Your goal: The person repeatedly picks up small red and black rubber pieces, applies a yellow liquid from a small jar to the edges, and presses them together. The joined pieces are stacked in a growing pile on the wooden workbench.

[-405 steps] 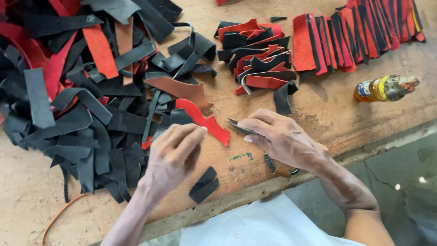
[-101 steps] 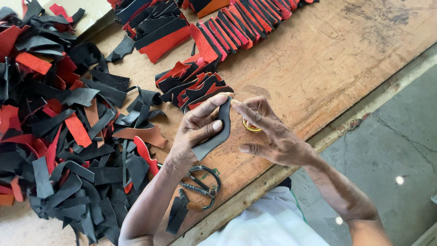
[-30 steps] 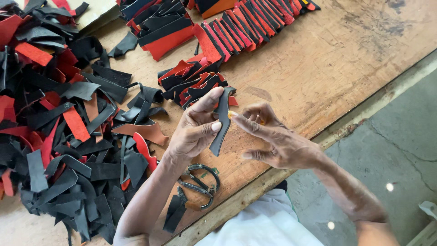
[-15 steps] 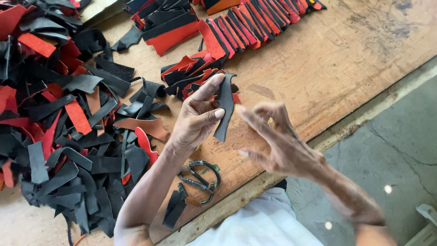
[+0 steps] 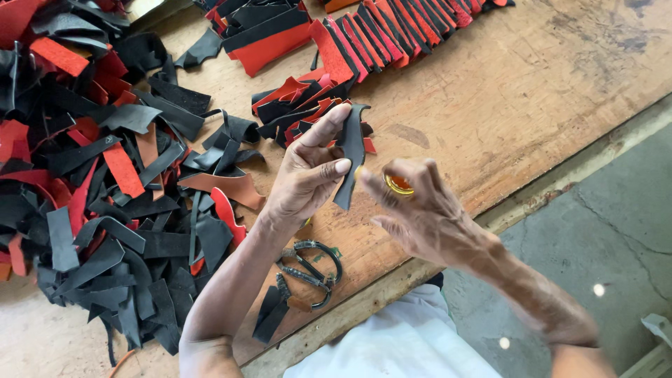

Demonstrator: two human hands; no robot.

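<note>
The left hand [image 5: 304, 178] holds a black leather strip [image 5: 350, 150] upright above the wooden workbench [image 5: 532, 91], pinched near its lower half between the thumb on the near face and the fingers [image 5: 327, 126] curled behind it, with the forefinger stretched up along the strip's left edge. The strip's notched top end rises clear of the fingertips and its lower end hangs just below the thumb. The right hand [image 5: 420, 213] is just beside the strip on its right, fingers loosely bent and spread rather than closed; its thumb tip reaches almost to the strip's lower edge, though whether it touches cannot be told. A small round amber-yellow object [image 5: 400, 185] sits among the right hand's fingers, partly hidden, so its kind is unclear. Directly behind the strip, on the bench, lies a small heap of red and black cut pieces [image 5: 301, 108], partly covered by the left hand. Farther beyond the strip, a long overlapping row of red and black pieces [image 5: 392, 35] runs along the far part of the bench. To the left of the strip spreads a large loose pile of black, red and brown offcuts [image 5: 98, 175], which fills that side of the bench. Below the strip, near the bench's front edge, rest dark scissors [image 5: 308, 269] with looped handles, and beside them a flat black scrap [image 5: 269, 318]. No packages, labels or signs can be made out.
</note>
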